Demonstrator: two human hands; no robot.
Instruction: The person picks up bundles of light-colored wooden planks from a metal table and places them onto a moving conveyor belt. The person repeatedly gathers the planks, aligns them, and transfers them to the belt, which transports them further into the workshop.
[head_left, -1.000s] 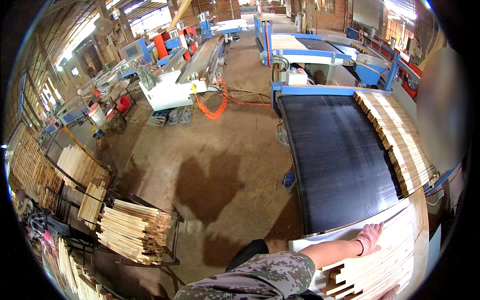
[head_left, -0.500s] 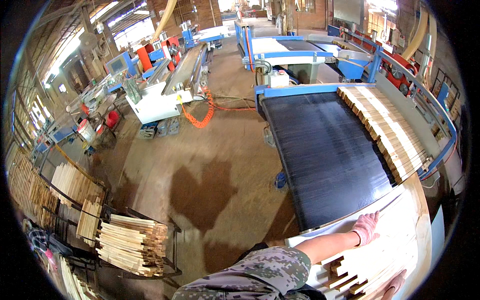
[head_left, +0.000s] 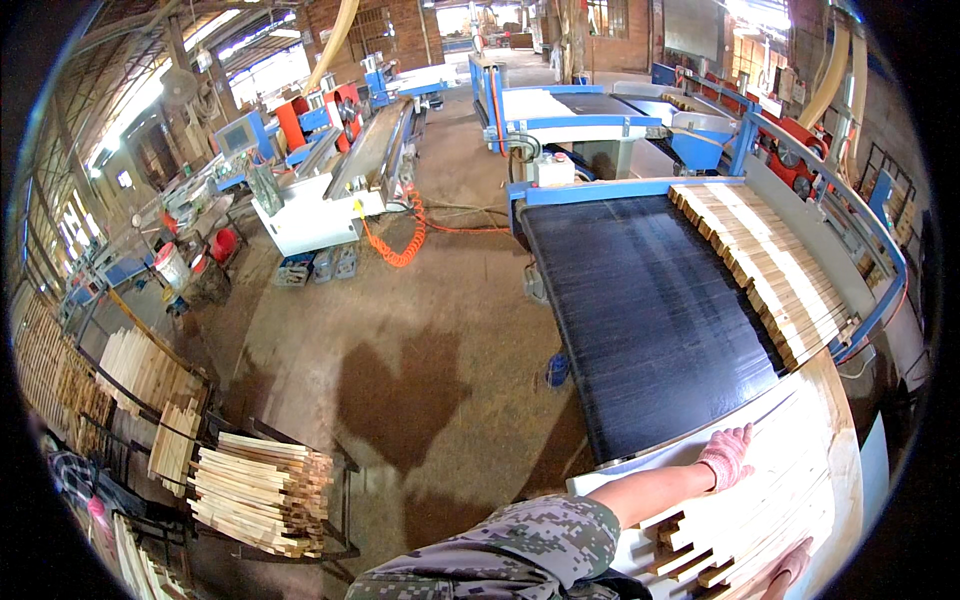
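My left hand (head_left: 727, 457), in a pinkish knit glove, reaches in from the lower middle. Its bent fingers close over the far-left edge of a batch of pale wooden strips (head_left: 745, 520). My right hand (head_left: 790, 568), gloved alike, lies against the same strips at the lower right, its fingers extended and partly cut off by the picture's rim. The strips lie side by side on a white board (head_left: 630, 560), their near ends uneven. Glare washes out much of their surface. Just beyond the board is the machine's black conveyor belt (head_left: 650, 310), carrying a row of similar strips (head_left: 765, 265) along its right side.
A blue frame rail (head_left: 620, 188) crosses the belt's far end. Stacked wood strips (head_left: 260, 490) rest on a metal rack at the lower left. Another machine (head_left: 310, 225) with an orange coiled hose (head_left: 400, 252) stands across the brown floor. A red bucket (head_left: 224, 243) sits farther left.
The view has shifted very slightly. Both hands stay at the same strips, and the row on the belt looks nearly unchanged.
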